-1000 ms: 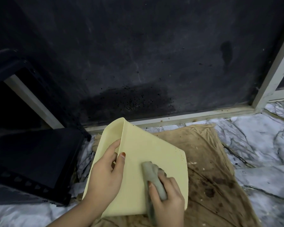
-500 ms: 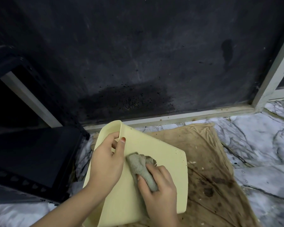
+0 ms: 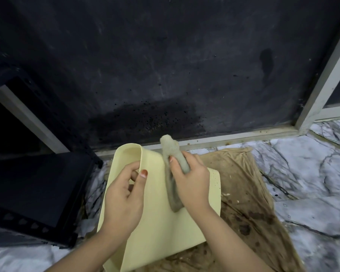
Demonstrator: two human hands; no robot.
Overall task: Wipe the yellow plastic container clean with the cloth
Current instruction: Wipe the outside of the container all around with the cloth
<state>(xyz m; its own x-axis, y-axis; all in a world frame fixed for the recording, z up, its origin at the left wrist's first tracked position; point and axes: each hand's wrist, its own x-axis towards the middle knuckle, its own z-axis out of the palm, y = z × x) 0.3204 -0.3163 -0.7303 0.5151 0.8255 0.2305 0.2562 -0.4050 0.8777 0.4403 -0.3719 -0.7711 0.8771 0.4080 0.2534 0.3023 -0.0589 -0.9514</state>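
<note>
The yellow plastic container (image 3: pixel 155 228) is tilted in front of me, its broad flat side facing up and its rounded far corner toward the dark wall. My left hand (image 3: pixel 124 195) grips its left edge, thumb on the flat side, fingers curled round the rim. My right hand (image 3: pixel 190 179) is closed on a grey-green cloth (image 3: pixel 172 154), pressed on the flat side near the far edge. The cloth's top end sticks up past that edge and its tail hangs down beside my palm. A few dark specks dot the container's right edge.
A stained brown cloth (image 3: pixel 249 193) is spread on the marble floor (image 3: pixel 306 173) under the container. A black crate-like object (image 3: pixel 33 193) stands close at the left. A dark wall panel (image 3: pixel 165 75) with a pale frame (image 3: pixel 326 79) rises right behind.
My right hand has swept the cloth up the flat side, from near the lower middle to the far edge. My left hand kept its grip on the left edge.
</note>
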